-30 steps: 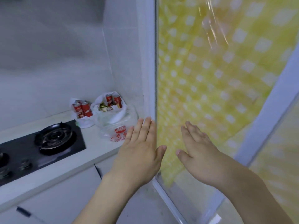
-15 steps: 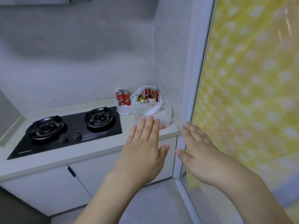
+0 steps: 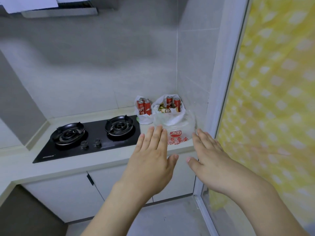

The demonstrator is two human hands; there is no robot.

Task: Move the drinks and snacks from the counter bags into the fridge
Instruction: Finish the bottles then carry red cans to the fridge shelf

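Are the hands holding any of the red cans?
No, the left hand and right hand are flat and empty, while the red cans stand in the bags on the counter.

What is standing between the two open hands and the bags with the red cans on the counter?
Nothing visible does. The left hand and right hand are open before the clear bag; the white bag stands behind it, beside the stove.
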